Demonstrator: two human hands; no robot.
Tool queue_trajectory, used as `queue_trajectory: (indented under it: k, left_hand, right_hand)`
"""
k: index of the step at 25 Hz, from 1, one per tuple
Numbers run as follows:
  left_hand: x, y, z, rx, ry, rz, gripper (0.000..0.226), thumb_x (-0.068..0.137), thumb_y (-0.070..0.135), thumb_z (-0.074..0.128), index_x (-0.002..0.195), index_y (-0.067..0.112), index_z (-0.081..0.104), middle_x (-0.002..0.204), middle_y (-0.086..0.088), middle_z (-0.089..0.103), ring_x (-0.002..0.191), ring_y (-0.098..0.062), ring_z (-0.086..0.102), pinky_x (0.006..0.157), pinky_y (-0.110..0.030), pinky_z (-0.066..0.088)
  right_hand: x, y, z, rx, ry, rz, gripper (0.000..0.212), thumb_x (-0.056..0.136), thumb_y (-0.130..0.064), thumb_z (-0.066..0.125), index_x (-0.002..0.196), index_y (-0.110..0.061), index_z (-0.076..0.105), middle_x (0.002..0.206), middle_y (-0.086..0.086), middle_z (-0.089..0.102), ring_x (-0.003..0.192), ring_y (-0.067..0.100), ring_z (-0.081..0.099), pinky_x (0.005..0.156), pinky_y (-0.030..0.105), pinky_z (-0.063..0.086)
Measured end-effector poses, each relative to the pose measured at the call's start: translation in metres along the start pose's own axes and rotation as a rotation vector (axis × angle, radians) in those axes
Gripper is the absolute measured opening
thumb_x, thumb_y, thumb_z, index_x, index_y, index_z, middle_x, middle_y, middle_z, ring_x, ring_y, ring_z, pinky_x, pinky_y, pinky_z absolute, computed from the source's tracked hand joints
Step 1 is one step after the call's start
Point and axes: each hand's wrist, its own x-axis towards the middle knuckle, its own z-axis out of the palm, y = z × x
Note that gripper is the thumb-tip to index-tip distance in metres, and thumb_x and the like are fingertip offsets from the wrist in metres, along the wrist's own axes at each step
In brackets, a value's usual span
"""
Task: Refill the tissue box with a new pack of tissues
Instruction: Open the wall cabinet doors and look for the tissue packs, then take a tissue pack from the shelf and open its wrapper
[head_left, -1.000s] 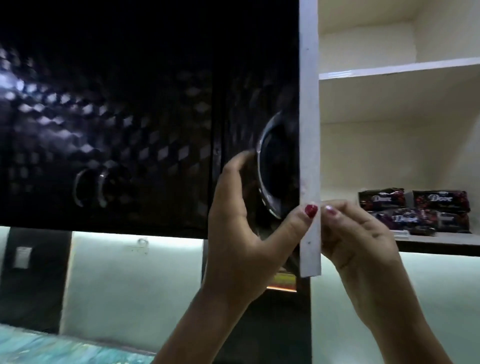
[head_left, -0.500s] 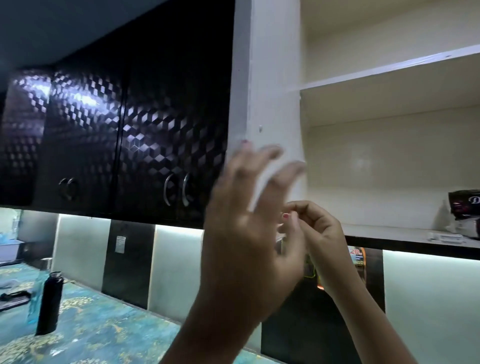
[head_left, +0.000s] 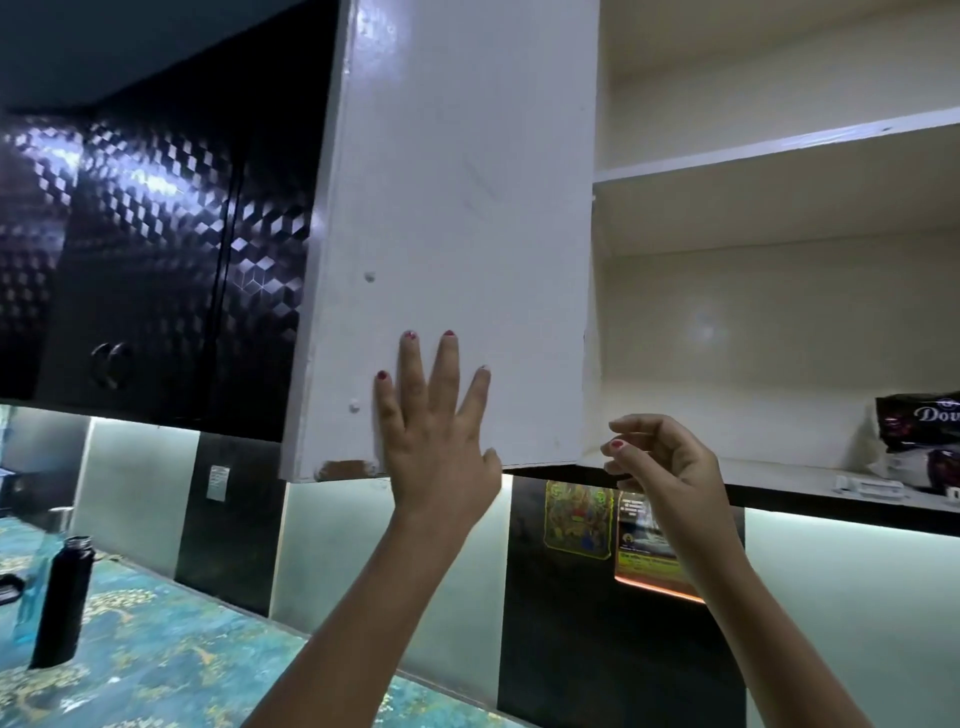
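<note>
An overhead cabinet stands open, its door (head_left: 457, 218) swung out with the white inner face toward me. My left hand (head_left: 436, 431) lies flat against the lower part of that face, fingers spread. My right hand (head_left: 660, 467) hovers loosely curled at the front edge of the lower shelf (head_left: 769, 475), holding nothing. Dark packs marked "Dove" (head_left: 919, 436) lie at the right end of that shelf. No tissue box is in view.
An upper shelf (head_left: 779, 150) inside the cabinet is bare. Glossy black cabinet doors (head_left: 156, 260) run to the left. Below, a black bottle (head_left: 62, 603) stands on a blue-green patterned counter (head_left: 156, 665). Stickers (head_left: 579, 519) hang on the backsplash.
The cabinet door has swung from edge-on to wide open. My left hand went from its edge and handle to flat on the inner face; my right hand came off the edge.
</note>
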Motion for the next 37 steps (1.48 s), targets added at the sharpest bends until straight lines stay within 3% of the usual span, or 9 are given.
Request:
queue_trajectory:
  k: [4, 8, 12, 16, 21, 24, 29, 33, 37]
  left_hand:
    - [0.006, 0.009, 0.02, 0.04, -0.007, -0.114, 0.087, 0.078, 0.061, 0.049, 0.14, 0.036, -0.006, 0.155, -0.011, -0.014, 0.135, -0.043, -0.022, 0.1, -0.062, -0.011]
    - [0.012, 0.028, 0.021, -0.042, 0.001, -0.184, 0.087, 0.075, 0.041, 0.067, 0.14, 0.037, 0.009, 0.155, -0.013, -0.009, 0.137, -0.047, -0.015, 0.099, -0.065, -0.011]
    - [0.006, 0.063, 0.018, -0.503, -0.04, -0.09, 0.07, 0.075, 0.027, 0.067, 0.134, 0.031, 0.031, 0.154, -0.004, 0.012, 0.143, -0.033, -0.004, 0.109, -0.059, -0.006]
    - [-0.007, 0.14, 0.012, -1.154, -0.133, 0.056, 0.053, 0.077, 0.022, 0.065, 0.126, 0.026, 0.045, 0.14, 0.003, 0.04, 0.128, -0.015, 0.039, 0.101, -0.026, 0.032]
    - [-0.003, 0.236, 0.022, -1.333, -0.12, 0.072, 0.047, 0.078, 0.017, 0.064, 0.122, 0.023, 0.049, 0.132, 0.004, 0.05, 0.115, -0.004, 0.042, 0.095, -0.019, 0.03]
    - [0.004, 0.285, 0.027, -1.398, -0.163, 0.043, 0.046, 0.079, 0.017, 0.064, 0.122, 0.024, 0.049, 0.128, 0.008, 0.05, 0.108, 0.001, 0.037, 0.092, -0.019, 0.03]
    - [0.013, 0.337, 0.033, -1.44, -0.124, -0.02, 0.041, 0.08, 0.016, 0.063, 0.118, 0.025, 0.051, 0.117, 0.015, 0.047, 0.108, 0.0, 0.039, 0.093, -0.023, 0.032]
    - [-0.002, 0.37, 0.028, -1.499, -0.027, -0.157, 0.033, 0.08, 0.015, 0.062, 0.112, 0.021, 0.054, 0.112, 0.012, 0.054, 0.101, 0.004, 0.048, 0.093, -0.026, 0.038]
    - [-0.029, 0.397, 0.007, -1.602, 0.124, -0.25, 0.027, 0.075, 0.016, 0.056, 0.101, 0.023, 0.055, 0.102, 0.008, 0.062, 0.101, -0.003, 0.056, 0.086, -0.026, 0.048]
  right_hand:
    - [0.013, 0.015, -0.011, -0.065, -0.012, -0.005, 0.022, 0.085, -0.006, 0.055, 0.082, -0.027, 0.058, 0.086, 0.009, 0.064, 0.08, 0.026, 0.063, 0.06, 0.018, 0.053]
    - [0.02, 0.028, -0.022, -0.13, -0.025, -0.012, 0.022, 0.084, -0.008, 0.056, 0.082, -0.03, 0.058, 0.087, 0.006, 0.064, 0.087, 0.031, 0.063, 0.07, 0.032, 0.053]
    - [0.023, 0.03, -0.064, -0.225, 0.001, -0.029, 0.023, 0.084, -0.008, 0.057, 0.084, -0.031, 0.057, 0.088, 0.002, 0.063, 0.085, 0.026, 0.062, 0.07, 0.032, 0.052]
    - [0.027, 0.027, -0.141, -0.431, 0.094, -0.035, 0.022, 0.082, -0.009, 0.059, 0.083, -0.031, 0.059, 0.085, -0.003, 0.064, 0.078, 0.021, 0.061, 0.067, 0.03, 0.048]
    - [0.048, 0.02, -0.249, -0.674, 0.339, 0.02, 0.01, 0.082, -0.014, 0.059, 0.092, -0.014, 0.062, 0.086, 0.006, 0.064, 0.079, 0.021, 0.059, 0.059, 0.024, 0.044]
    - [0.076, 0.04, -0.319, -0.924, 0.47, 0.221, 0.028, 0.082, -0.033, 0.055, 0.098, -0.009, 0.058, 0.093, 0.01, 0.061, 0.082, 0.024, 0.054, 0.058, 0.027, 0.036]
    - [0.131, 0.09, -0.41, -1.143, 0.339, 0.917, 0.084, 0.079, -0.068, 0.033, 0.132, -0.004, 0.041, 0.139, 0.022, 0.044, 0.122, 0.039, 0.045, 0.095, 0.043, 0.04]
    - [0.143, 0.09, -0.41, -0.996, 0.237, 0.873, 0.047, 0.089, -0.032, 0.05, 0.12, 0.003, 0.049, 0.12, 0.025, 0.056, 0.101, 0.037, 0.059, 0.093, 0.047, 0.049]
    - [0.128, 0.074, -0.403, -0.724, 0.42, 0.375, 0.002, 0.079, -0.015, 0.059, 0.08, -0.016, 0.06, 0.091, 0.01, 0.065, 0.088, 0.031, 0.064, 0.082, 0.05, 0.055]
